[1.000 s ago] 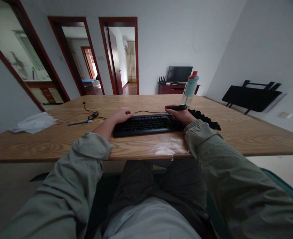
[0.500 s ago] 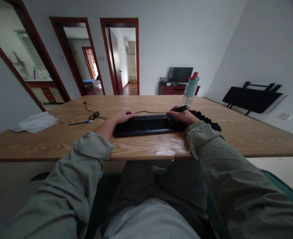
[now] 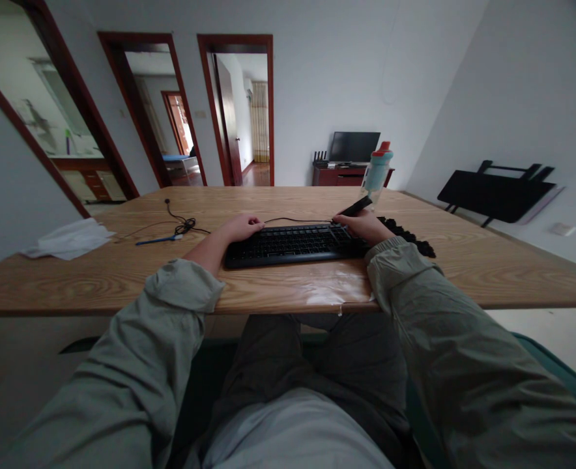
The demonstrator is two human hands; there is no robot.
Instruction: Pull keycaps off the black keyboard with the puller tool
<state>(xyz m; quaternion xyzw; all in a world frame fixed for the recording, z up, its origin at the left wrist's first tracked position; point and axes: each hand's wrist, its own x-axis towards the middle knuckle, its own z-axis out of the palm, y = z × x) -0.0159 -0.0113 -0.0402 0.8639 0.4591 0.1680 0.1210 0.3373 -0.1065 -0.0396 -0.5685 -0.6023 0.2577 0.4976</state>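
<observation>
While the left hand [image 3: 243,228], grip unclear, touches the keyboard [image 3: 292,244] – probably bracing it – the right hand [image 3: 363,225] clasps a bar [image 3: 357,207].

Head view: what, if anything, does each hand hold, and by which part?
The right hand holds a slim black tool by its lower part. The left hand is at the keyboard; whether it grips that cannot be told.

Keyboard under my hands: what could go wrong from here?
The right hand has a dark, slim object at the keyboard's right end; if the grip slips, it might drop onto the keys. The bottle stands just beyond that hand, so a forward swing could knock it. The thin cable behind the keyboard might snag.
</observation>
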